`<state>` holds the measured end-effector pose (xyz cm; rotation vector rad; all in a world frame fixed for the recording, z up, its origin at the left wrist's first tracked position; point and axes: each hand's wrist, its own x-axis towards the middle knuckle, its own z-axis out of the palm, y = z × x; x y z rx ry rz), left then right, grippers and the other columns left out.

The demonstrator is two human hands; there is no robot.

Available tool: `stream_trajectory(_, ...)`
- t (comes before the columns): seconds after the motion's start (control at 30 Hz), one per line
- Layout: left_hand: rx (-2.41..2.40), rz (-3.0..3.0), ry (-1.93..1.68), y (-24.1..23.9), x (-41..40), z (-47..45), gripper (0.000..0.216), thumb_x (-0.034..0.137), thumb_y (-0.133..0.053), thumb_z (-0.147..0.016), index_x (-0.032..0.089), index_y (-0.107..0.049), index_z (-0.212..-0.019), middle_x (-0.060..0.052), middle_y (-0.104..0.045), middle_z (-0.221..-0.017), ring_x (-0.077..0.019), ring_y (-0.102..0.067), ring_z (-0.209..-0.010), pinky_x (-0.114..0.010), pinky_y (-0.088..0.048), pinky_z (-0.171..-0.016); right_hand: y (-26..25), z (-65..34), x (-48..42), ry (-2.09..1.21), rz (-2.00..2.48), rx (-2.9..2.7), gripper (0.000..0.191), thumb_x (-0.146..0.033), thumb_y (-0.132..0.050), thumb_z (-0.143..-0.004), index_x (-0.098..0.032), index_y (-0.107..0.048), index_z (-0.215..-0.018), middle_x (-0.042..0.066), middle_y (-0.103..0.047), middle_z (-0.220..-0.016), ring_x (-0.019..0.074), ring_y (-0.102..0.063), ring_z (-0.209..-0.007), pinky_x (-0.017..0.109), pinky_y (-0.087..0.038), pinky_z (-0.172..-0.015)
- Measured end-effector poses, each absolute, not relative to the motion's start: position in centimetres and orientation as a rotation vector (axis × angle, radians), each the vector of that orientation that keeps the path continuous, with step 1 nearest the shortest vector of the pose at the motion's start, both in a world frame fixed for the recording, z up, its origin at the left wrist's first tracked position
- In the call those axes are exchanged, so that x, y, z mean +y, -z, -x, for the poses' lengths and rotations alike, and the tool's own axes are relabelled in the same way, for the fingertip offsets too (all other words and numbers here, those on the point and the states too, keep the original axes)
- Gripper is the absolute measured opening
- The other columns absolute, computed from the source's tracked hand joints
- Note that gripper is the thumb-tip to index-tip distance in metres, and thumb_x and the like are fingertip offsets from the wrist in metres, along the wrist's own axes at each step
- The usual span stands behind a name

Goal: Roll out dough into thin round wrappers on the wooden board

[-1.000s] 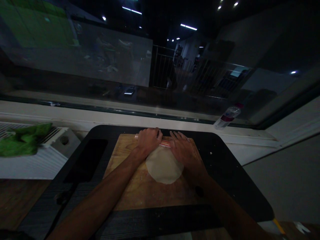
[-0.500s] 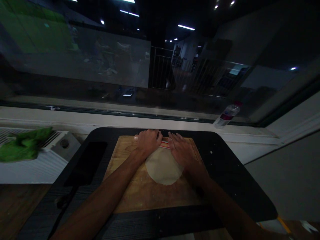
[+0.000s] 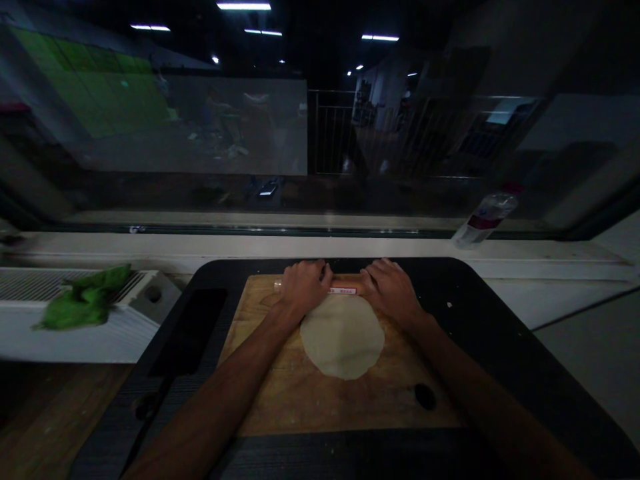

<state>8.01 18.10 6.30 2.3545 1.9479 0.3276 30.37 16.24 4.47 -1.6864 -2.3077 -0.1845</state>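
Observation:
A flat round of pale dough [image 3: 343, 337] lies on a wooden board [image 3: 280, 393] set on a black tabletop [image 3: 480, 333]. At the dough's far edge lies a thin rolling pin [image 3: 343, 290] with an orange-red middle. My left hand [image 3: 303, 287] is curled over the pin's left part. My right hand [image 3: 393, 288] presses on its right part with fingers bent over it. Both forearms reach in from the bottom of the view.
A dark round hole [image 3: 425, 396] shows in the board's near right corner. A clear plastic bottle [image 3: 484, 220] leans against the window on the sill. A green cloth [image 3: 83, 305] lies on a white radiator at left. A dark rectangle [image 3: 190, 331] sits on the tabletop's left side.
My right hand has shifted right along the pin, uncovering the dough's right side. The dough looks wider. The view has tilted and shifted slightly.

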Motion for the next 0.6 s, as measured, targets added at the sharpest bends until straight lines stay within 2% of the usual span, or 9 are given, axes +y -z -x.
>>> stream_trajectory(0.1,1.952,-2.359,-0.313,-6.21,18.15,-7.88,0.047,0.046,-0.042,-0.115,0.025,-0.085,-0.118,-0.012,-0.087,-0.112,-0.0293,-0.083,-0.104,-0.036,-0.057,-0.089,-4.29,-30.85,16.06,0.071,1.755,-2.255,0.041,-0.031,-0.042,-0.118,-0.021,-0.078,-0.1,0.008,-0.078,-0.102,0.0215,-0.07,-0.096,0.031,-0.044,-0.084)
stream_trajectory(0.17,1.957,-2.361,-0.311,-6.16,18.18,-7.77,0.048,0.046,-0.042,-0.115,0.025,-0.085,-0.116,-0.012,-0.087,-0.111,-0.0299,-0.082,-0.104,-0.036,-0.056,-0.089,-4.22,-30.77,15.89,0.032,1.775,-2.238,0.041,-0.032,-0.044,-0.118,-0.021,-0.078,-0.1,0.007,-0.078,-0.102,0.0198,-0.07,-0.092,0.03,-0.042,-0.079)
stream_trajectory(0.6,2.003,-2.37,-0.313,-5.86,18.36,-7.46,0.048,0.049,-0.044,-0.114,0.026,-0.086,-0.113,-0.012,-0.087,-0.11,-0.0293,-0.082,-0.103,-0.035,-0.055,-0.088,-4.08,-30.35,15.72,0.05,1.828,-2.258,0.04,-0.031,-0.044,-0.119,-0.021,-0.082,-0.109,0.008,-0.085,-0.114,0.0216,-0.077,-0.103,0.03,-0.047,-0.088)
